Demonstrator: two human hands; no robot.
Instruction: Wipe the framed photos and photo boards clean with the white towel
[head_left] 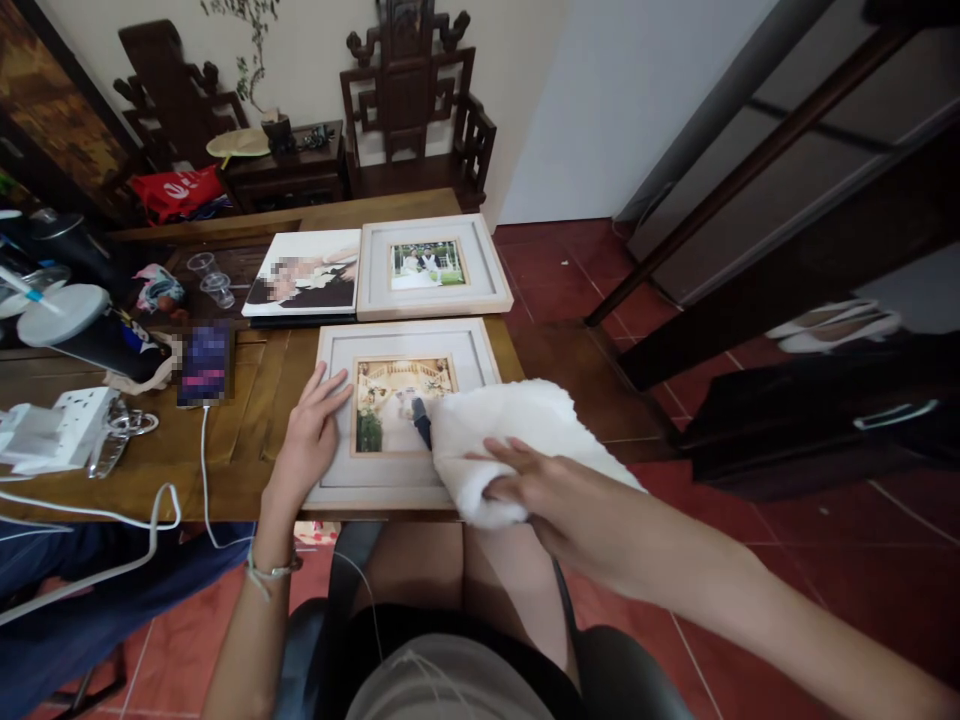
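A pale-framed photo (337, 345) lies flat near the table's front edge, with a wide light mat around its picture. Resting on the frame's left side is my left hand (316, 420), its fingers spread and holding nothing. My right hand (525, 480) grips a white fluffy cloth (517, 410), which covers the frame's lower right part and hangs past the table edge. Some of the right fingers are hidden in the cloth's folds.
Behind lie a second framed photo (480, 255) and a photo album (304, 275). To the left are a phone (206, 365) on a white cable, a dark tumbler (97, 335), a power strip (75, 425) and plastic cups (214, 285). Wooden chairs (412, 150) stand by the wall.
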